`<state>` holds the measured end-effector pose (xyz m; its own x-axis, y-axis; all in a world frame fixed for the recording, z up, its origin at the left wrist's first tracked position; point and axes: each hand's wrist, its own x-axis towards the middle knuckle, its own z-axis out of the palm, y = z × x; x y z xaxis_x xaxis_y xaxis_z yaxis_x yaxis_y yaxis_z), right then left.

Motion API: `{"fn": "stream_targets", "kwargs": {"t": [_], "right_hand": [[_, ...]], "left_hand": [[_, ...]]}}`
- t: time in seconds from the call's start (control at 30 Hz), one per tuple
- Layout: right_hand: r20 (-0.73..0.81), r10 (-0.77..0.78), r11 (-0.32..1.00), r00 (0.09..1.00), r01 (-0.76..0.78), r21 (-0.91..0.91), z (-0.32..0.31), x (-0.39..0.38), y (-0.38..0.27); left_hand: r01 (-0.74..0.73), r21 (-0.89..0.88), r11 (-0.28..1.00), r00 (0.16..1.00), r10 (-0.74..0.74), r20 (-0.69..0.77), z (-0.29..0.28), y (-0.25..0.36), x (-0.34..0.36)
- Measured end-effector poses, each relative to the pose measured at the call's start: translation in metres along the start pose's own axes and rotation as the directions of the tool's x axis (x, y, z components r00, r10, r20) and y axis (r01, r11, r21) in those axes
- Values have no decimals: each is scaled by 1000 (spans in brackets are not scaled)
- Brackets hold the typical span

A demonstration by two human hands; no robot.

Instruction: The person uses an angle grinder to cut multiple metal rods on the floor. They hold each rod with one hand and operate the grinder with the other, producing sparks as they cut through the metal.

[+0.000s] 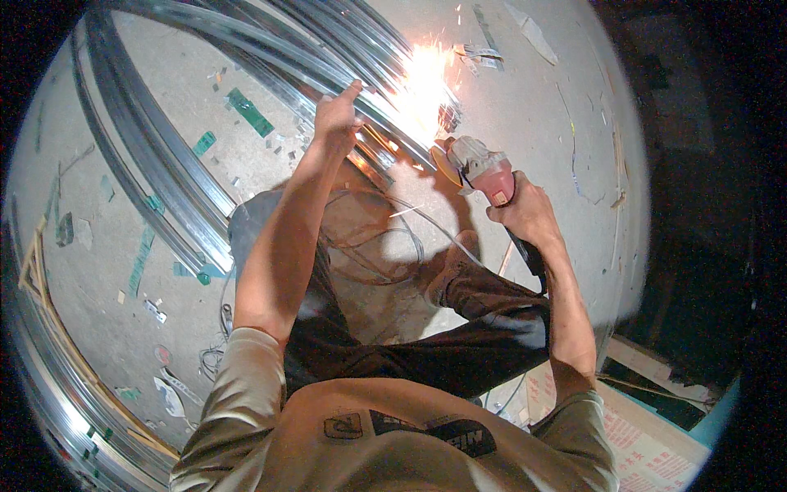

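Observation:
My right hand [529, 215] is wrapped round the rear body of an angle grinder [490, 172] with a red housing and a grey metal head. Its yellowish disc [445, 164] is at the end of a long, shiny metal profile [395, 115]. Bright sparks [428, 86] spray up and away from there, and the glare hides the exact contact. My left hand [334, 121] grips the profile farther back, one digit stretched along it; some fingers are hidden below. More metal profiles [328, 41] lie in a bundle beyond.
Other long profiles [156, 139] curve across the left, and another stack [65, 410] lies at lower left. Green tape scraps [250, 113] and offcuts litter the concrete floor. A cable [418, 238] loops near my legs. Printed cardboard [631, 426] lies at lower right.

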<state>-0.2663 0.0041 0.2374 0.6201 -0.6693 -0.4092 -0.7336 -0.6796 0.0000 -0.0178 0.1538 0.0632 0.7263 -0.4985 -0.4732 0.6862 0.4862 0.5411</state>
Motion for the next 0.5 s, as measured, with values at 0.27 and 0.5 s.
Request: {"fn": "stream_targets", "kwargs": {"t": [0.27, 0.5], "right_hand": [[34, -20, 1000, 999, 20, -1, -1, 2, 2], [62, -3, 999, 998, 5, -36, 2, 8, 8]], "left_hand": [[14, 32, 999, 999, -15, 31, -4, 0, 0], [42, 113, 993, 999, -38, -36, -6, 5, 8]]}}
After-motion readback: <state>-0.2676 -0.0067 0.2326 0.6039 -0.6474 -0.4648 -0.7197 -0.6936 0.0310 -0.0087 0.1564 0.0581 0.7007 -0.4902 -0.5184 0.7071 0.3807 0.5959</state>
